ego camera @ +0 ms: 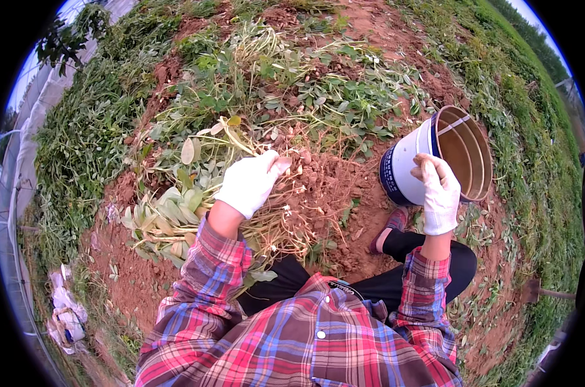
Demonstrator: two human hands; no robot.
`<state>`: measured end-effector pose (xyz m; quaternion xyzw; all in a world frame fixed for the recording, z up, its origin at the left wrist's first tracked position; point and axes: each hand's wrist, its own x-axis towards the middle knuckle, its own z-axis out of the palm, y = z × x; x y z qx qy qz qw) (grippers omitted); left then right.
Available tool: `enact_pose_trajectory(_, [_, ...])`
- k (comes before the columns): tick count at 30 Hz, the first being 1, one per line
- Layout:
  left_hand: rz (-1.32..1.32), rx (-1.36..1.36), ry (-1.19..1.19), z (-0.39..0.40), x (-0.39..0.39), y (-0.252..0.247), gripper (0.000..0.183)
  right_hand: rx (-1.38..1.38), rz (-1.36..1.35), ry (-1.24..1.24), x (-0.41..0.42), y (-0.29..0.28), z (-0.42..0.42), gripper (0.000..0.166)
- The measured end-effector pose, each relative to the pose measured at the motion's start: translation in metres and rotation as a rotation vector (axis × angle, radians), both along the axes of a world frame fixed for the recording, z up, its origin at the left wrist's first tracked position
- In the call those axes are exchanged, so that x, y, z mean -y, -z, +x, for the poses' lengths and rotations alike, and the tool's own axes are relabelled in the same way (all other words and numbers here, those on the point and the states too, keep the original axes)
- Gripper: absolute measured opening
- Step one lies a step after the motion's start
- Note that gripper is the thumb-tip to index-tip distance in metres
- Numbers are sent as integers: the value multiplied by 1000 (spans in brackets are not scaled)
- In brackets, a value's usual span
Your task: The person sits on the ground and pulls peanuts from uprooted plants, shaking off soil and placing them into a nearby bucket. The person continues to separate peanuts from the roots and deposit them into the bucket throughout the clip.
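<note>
My left hand (251, 181), in a white knit glove, is closed around the stems of a peanut plant (234, 138). The plant's leaves point up and left, and its roots spread to the right of my thumb. Under that hand lies a pile of pulled peanut plants (176, 220), with thin roots and small pale pods or pegs toward the right. My right hand (436, 193), also gloved and soil-stained at the fingertips, is raised in front of the bucket (408, 159). Its fingers are bunched together, and no object shows between them. The white and dark blue bucket tilts, its mouth facing right.
Loose reddish soil (326, 193) lies between the pile and the bucket. More uprooted plants (273, 87) cover the ground ahead. My shoe (396, 222) is just below the bucket. A long-handled tool (532, 291) lies at the right, and plastic bags (67, 314) at lower left.
</note>
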<state>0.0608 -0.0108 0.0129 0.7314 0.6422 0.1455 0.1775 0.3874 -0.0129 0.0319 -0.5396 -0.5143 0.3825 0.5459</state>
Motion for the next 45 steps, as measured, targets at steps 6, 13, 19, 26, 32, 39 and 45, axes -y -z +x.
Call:
enact_pose_trajectory(6, [28,-6,38,4,-2,-2,34,619,-112,-218,36,27,-111,42])
enact_pose_trajectory(13, [48,9,25,3,1,-6,28,529,56,-236,37,67,-118,32])
enact_pose_trajectory(19, [-22,-5,35,7,0,-8,28,382,180,-117,55,84,-115,22])
enact_pose_trajectory(26, [58,10,21,11,-3,-2,28,-57,-511,-131,63,103,-82,53])
enact_pose_trajectory(32, [230,-14,89,37,11,-34,29,-1132,-685,-466,64,57,-90,81])
enact_pose_trajectory(39, [702,-211,431,70,34,-99,16,-1157,-514,-239,32,49,-99,94])
enact_pose_trajectory(45, [397,-172,328,39,80,-88,52,-1301,-513,-465,32,101,-108,72])
